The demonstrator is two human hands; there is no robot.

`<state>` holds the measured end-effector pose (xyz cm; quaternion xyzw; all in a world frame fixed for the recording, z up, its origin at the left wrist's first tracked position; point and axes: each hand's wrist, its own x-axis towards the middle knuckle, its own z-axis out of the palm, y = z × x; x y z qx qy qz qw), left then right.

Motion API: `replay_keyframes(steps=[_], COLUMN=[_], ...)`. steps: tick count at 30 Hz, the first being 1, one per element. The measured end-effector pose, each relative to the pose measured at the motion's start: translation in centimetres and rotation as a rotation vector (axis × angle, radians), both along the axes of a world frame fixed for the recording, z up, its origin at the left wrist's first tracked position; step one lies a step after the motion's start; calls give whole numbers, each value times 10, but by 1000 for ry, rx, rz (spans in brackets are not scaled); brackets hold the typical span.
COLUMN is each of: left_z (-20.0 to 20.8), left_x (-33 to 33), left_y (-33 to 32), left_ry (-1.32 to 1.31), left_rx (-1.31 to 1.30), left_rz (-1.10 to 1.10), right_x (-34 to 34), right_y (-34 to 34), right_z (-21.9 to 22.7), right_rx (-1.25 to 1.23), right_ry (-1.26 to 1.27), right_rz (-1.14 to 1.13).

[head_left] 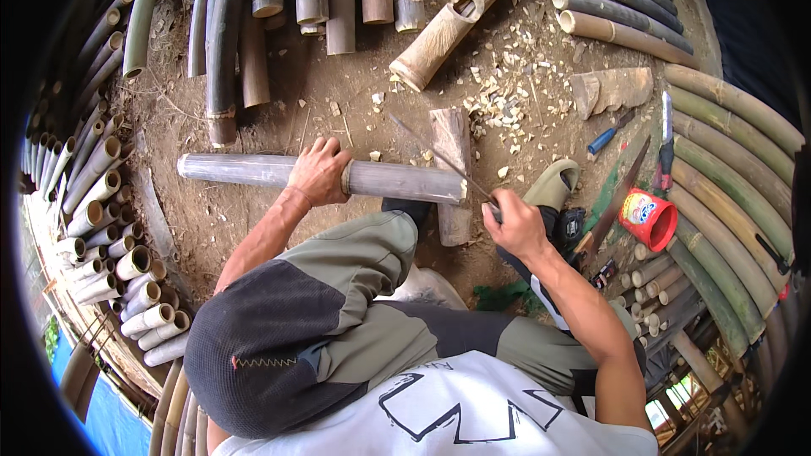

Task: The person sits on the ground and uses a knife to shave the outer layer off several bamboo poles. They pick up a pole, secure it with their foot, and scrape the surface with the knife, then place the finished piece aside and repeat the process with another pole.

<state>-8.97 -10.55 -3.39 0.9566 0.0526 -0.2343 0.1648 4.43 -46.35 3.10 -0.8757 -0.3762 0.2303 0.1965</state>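
A greyish bamboo pole [405, 179] lies crosswise before me. My left hand [319, 172] is closed around it near a node, at about its middle. In my closed right hand [517, 224] is the dark handle of a long thin metal tool [435, 150], perhaps a file or slim blade; its exact kind is unclear. The tool slants up and left past the pole's right end, close to the cut rim. Beneath that end lies a flat wooden block [451, 131], showing on both sides of the pole.
Pale chips [515, 76] litter the dirt floor. A notched bamboo piece [460, 21] lies at the far side. On the right are a blue-handled tool [610, 133], a saw [621, 194], a red tub [649, 219] and bamboo poles [726, 203]. Stacked bamboo [106, 236] lines the left.
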Motion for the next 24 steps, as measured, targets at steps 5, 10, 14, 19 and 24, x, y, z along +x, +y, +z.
replay_keyframes(steps=[5,10,14,19,24], left_z=[-16,-22,-33,-26,-29], left_x=[-22,-24,-26,-35,-33], left_y=[-10,-10,-15,-20,-21], left_ry=[-71,-188,-355,-400,-433], left_rx=[2,73,126,113,119], left_rz=[14,40,57,75,85], right_x=[12,9,33,6,28], right_y=[11,18,-5,40,11], right_z=[13,7,-23,34,-14], right_rx=[34,224,-166,410,-244], right_ry=[130,-74,125,9,55], right_rz=[-57,19,16,-11,46])
